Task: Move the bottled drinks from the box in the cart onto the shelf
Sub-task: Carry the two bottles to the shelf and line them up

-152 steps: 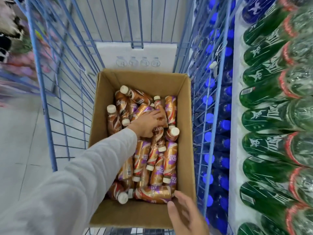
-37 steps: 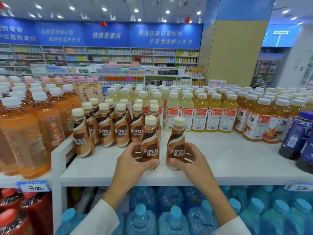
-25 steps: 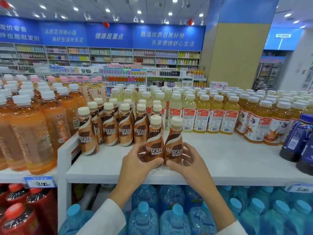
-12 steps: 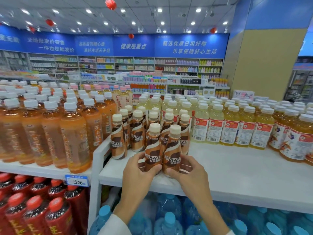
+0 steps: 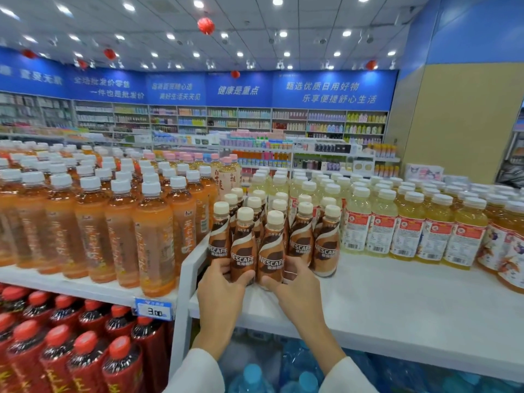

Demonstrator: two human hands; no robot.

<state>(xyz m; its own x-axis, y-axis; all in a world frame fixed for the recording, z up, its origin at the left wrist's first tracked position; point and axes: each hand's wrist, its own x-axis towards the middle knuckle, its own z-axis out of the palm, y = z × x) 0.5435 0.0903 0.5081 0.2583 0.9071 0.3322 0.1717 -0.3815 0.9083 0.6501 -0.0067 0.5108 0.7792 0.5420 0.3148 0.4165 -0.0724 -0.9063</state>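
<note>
Both coffee bottles have slid leftward along the white shelf since half a second ago, now touching the brown bottle group standing there. Left hand wraps the left coffee bottle low down; right hand wraps the right coffee bottle, each grip closed around its base, bottles upright, side by side.

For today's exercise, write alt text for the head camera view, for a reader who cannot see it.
Two hands, left and right, each grip an upright coffee bottle, left one and right one, on a white shelf in front of matching coffee bottles. Orange drinks stand to the left, yellow drinks to the right.
</note>
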